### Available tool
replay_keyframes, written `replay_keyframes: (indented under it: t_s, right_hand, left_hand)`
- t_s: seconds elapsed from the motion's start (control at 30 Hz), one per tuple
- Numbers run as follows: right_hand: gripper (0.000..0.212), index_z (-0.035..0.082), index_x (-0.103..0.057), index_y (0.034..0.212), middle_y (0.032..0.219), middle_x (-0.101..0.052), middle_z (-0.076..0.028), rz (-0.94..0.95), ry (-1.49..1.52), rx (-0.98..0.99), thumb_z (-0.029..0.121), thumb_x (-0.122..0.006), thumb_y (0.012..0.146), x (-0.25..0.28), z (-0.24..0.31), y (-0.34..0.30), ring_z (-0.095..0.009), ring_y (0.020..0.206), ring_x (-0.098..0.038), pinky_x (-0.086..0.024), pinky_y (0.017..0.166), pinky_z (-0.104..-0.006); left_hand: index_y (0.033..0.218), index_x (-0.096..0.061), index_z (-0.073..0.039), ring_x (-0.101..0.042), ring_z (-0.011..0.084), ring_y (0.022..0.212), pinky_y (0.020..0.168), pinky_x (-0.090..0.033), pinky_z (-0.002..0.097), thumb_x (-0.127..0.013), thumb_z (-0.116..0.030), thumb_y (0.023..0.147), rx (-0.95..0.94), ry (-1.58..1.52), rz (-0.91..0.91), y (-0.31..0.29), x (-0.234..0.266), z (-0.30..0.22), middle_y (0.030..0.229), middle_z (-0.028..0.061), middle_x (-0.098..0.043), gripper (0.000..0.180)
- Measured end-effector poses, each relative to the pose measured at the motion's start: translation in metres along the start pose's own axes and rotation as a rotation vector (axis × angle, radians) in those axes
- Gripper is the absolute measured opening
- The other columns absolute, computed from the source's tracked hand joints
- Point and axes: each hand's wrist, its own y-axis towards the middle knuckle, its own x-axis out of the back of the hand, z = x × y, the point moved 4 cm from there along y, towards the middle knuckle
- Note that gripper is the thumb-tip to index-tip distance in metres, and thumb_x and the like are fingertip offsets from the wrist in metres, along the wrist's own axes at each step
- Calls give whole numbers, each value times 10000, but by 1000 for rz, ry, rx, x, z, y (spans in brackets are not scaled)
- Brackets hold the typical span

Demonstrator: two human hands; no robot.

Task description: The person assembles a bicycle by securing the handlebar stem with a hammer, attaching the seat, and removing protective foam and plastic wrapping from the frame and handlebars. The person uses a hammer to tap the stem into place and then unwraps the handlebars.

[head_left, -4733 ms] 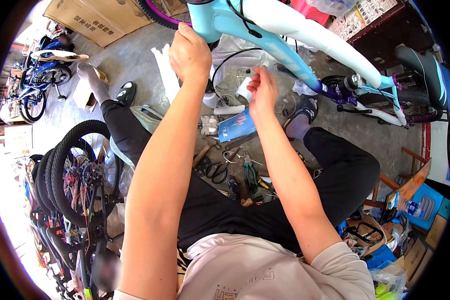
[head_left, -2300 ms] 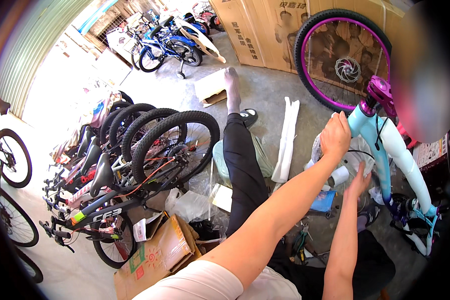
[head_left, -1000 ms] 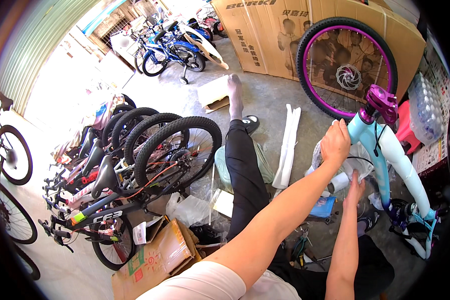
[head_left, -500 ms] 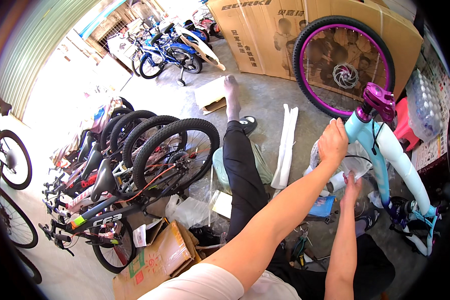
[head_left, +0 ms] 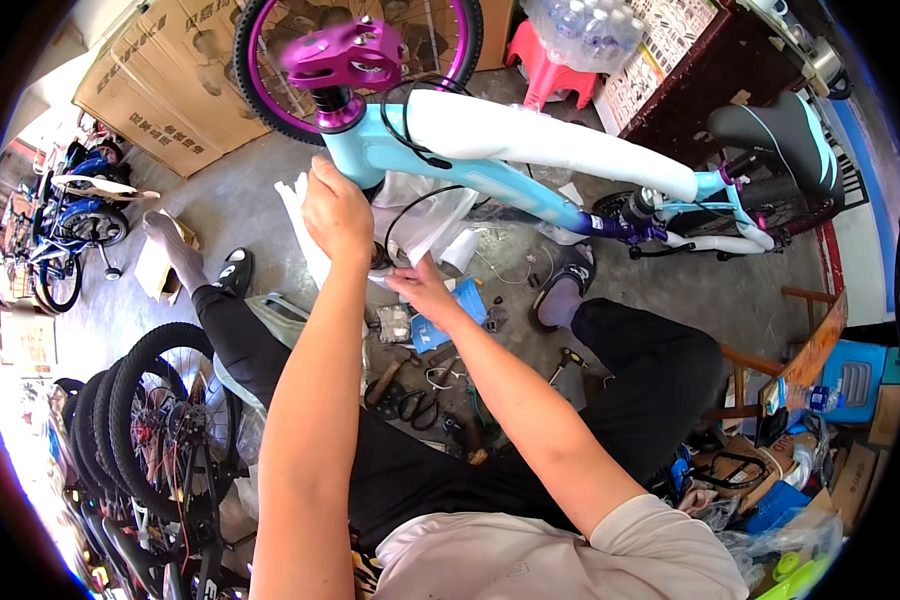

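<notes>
A light-blue bicycle frame (head_left: 490, 180) lies across the upper middle, its top tube in white foam wrap (head_left: 560, 130). At its front end is a purple stem (head_left: 345, 55), slightly blurred. My left hand (head_left: 338, 212) is closed just below the head tube, and what its fingers grip is hidden behind them. Lower and to the right, my right hand (head_left: 428, 292) pinches the edge of clear plastic wrap (head_left: 425, 205) hanging under the frame. A black cable (head_left: 405, 215) loops down between frame and hands.
A black-tyred wheel with a purple rim (head_left: 253, 75) leans against a large cardboard box (head_left: 165, 95). Scissors (head_left: 417, 408), a hammer (head_left: 390, 372) and other tools lie between my legs. Parked bicycles (head_left: 140, 420) crowd the left; a wooden stool (head_left: 810, 345) stands right.
The view has swung to the right, so frame and hands appear farther left and the saddle end shows. Both hands remain by the head tube and plastic.
</notes>
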Motion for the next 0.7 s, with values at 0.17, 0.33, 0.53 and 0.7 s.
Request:
replay_keyframes:
  t_s: [0.17,0.33,0.53,0.7]
  right_hand:
    - [894,108,-199,1611,1475,-519,-91,14,0,-115,112,-726,890,29,-21,-4,-217,1163,-605,-485,1010,-367]
    - [540,54,-582,1371,1320,-634,-147,-407,-190,179,252,-743,896,85,11,-15,-282,1146,-614,-498,955,-410]
    - [455,1,-636,1204,1078,-697,-103,-505,-73,250,292,-774,883,69,63,1,-232,956,-652,-490,910,-359]
    - [385,-19,-607,1186,1105,-692,-89,-319,559,121,160,-744,874,49,68,15,-203,1008,-664,-504,912,-337]
  left_hand:
    - [1154,-704,-7,-602,514,1099,960,-450,551,-264,-491,1060,-25,-1,2,1,5,-9,1130,297,-684,661]
    - [1068,-699,18,-624,504,1001,895,-467,542,-324,-386,1074,-45,14,-51,-1,6,-9,1060,289,-694,550]
    - [1219,-685,8,-581,496,1170,994,-441,525,-259,-475,1068,0,29,25,-4,9,-14,1214,291,-663,661]
    - [1205,-693,2,-589,497,1158,989,-444,529,-262,-481,1066,13,27,23,-4,8,-14,1211,290,-665,663]
